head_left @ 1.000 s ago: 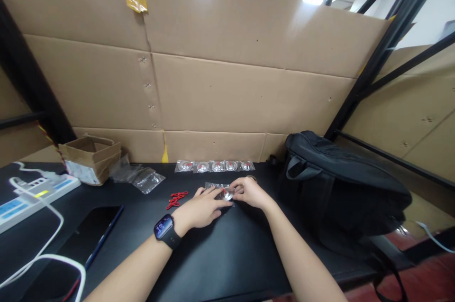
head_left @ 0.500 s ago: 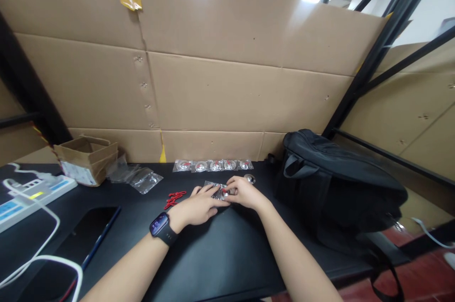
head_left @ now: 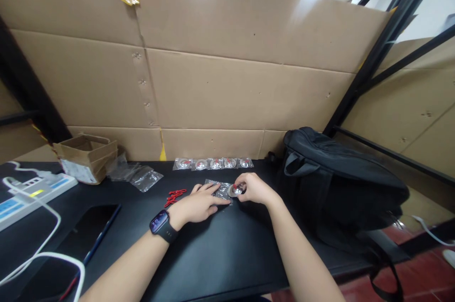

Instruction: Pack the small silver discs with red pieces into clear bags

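Note:
My left hand (head_left: 199, 203), with a watch on its wrist, lies flat with fingers spread. Its fingertips press on a small clear plastic bag (head_left: 223, 191) on the black table. At the bag's right end, my right hand (head_left: 254, 189) pinches a round silver metal disc (head_left: 233, 191) that has a bit of red on it. Whether the disc's edge is inside the bag I cannot tell. A bundle of red cords (head_left: 174, 196) lies left of my left hand. Beyond both hands, several similar discs in clear bags (head_left: 215, 164) form a row.
At left stand an open cardboard box (head_left: 87, 157), clear empty bags (head_left: 145, 179), a white power strip (head_left: 39, 196) with cables, and a dark phone (head_left: 76, 240). A black backpack (head_left: 341, 188) fills the right side. A cardboard wall (head_left: 213, 98) closes the back.
My right hand has shifted slightly right, and the silver disc now shows at the bag's end. The disc seen beyond that hand before no longer shows. My left hand stays on the bag.

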Tool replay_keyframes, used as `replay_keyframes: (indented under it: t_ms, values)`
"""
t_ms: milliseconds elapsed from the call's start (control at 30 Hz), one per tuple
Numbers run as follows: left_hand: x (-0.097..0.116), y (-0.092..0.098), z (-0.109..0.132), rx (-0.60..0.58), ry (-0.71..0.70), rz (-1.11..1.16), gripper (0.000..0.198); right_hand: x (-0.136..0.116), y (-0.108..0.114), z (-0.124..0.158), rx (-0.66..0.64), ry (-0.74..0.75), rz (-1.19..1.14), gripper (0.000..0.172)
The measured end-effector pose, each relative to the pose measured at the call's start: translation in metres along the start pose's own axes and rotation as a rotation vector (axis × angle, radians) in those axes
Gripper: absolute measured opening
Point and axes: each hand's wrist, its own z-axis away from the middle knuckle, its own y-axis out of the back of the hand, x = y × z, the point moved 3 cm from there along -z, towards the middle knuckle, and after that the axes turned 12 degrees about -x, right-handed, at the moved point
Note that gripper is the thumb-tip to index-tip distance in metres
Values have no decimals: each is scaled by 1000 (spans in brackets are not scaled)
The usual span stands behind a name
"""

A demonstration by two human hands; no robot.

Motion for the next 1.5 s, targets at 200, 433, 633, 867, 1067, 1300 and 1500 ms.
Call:
replay_keyframes:
  t_ms: [200,433,633,867,1067,1300,1500]
  values:
    - [2,2,0,-6,-3,-20,51,1,0,0,12,35,-7,25]
    - [5,2,1,10,-32,-20,53,-5,-8,-7,6,79,-84,29]
    - [5,4,2,-6,-41,5,53,-4,-10,-8,-79,64,-287,26]
    - [5,6,4,-6,-68,-1,51,-2,-16,-19,175,75,-77,42]
    - [7,14,7,42,-83,-24,46,-4,-29,-24,134,100,-145,41]
    - [24,19,12,203,29,-108,39,1,-29,-22,45,47,-171,20]
    - [18,9,10,117,61,-128,48,-4,-30,-26,209,-36,-75,40]
